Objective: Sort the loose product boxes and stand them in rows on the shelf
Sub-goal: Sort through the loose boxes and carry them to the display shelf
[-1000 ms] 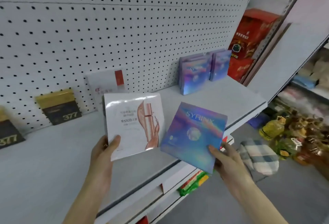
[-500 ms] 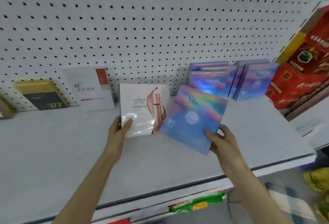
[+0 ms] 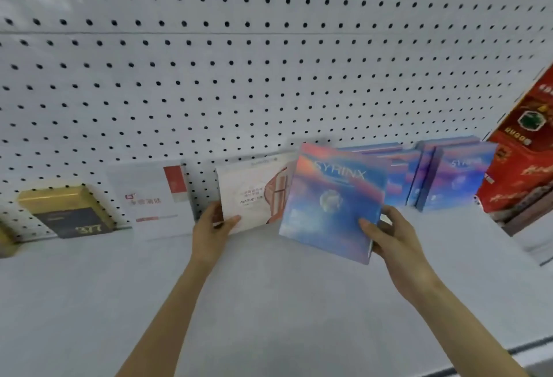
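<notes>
A: L→R. L hand (image 3: 214, 227) pinches white-pink box (image 3: 254, 197) at lower corner, thumb on front. Box upright near pegboard (image 3: 269, 77), beside white box w/ red patch (image 3: 155, 200). Prob. starting own row.
B: R hand (image 3: 386, 236)?
A: Thumb on face, fingers curled behind SYRINX box (image 3: 332, 200). Tilted, above shelf (image 3: 269, 302), just left of blue row (image 3: 454, 176). Likely joins them.

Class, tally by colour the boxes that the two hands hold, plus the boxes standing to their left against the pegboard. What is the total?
blue iridescent box: 1, held by the right hand
white-and-pink box: 1, held by the left hand
white box with red patch: 1
gold-and-black boxes: 2, one cut off at the left edge
Total: 5
</notes>
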Available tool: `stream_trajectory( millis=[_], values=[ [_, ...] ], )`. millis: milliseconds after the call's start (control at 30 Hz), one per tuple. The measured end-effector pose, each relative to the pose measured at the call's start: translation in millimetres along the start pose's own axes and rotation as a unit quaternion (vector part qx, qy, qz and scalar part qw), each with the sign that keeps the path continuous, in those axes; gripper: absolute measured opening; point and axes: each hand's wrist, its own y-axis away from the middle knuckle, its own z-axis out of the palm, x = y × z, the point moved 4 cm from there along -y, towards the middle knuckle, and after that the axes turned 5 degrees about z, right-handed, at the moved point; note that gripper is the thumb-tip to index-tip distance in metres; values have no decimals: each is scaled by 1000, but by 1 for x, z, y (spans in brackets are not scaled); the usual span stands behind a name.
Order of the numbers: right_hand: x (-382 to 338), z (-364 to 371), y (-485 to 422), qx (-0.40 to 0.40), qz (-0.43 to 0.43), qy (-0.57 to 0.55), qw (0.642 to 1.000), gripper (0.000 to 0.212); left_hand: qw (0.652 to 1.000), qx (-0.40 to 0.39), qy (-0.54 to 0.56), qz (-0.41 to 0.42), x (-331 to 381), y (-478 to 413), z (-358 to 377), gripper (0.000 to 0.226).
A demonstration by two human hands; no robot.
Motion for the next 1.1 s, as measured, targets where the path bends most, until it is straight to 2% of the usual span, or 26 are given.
stream_trajectory(
  millis=[67,167,200,267,333,367,467,567,1000,1100],
  values=[
    [-3,2,-5,-5,-11,-6,1000,22,1000,-3,-10,4,-2,-8,-1,32],
    [-2,6,-11,-14,-16,0,1000,58,1000,-20,-14,2,-8,-16,-4,31],
    [0,6,-14,-14,-17,-1,1000,52,1000,-24,-11,1,-10,-17,-5,28],
    [0,8,-19,-16,-15,-16,1000,22,1000,-27,1,-2,-12,-18,-5,25],
    [2,9,-21,-17,-14,-18,1000,19,999,-26,15,-10,-17,-19,-4,21],
    [2,11,-21,-20,-18,-16,1000,28,999,-25,25,-12,-20,-18,-4,20],
    [4,15,-21,-5,-27,-17,999,77,998,-32,45,-8,-26,-17,-2,23],
    [7,17,-22,12,-21,-36,999,97,998,-48,48,-6,-28,-16,-2,25],
    [0,18,-22,16,-28,-45,998,101,996,-69,60,19,-23,-15,-3,37],
    [0,16,-19,9,-40,-40,998,92,996,-73,46,15,-22,-11,-3,37]
  ],
)
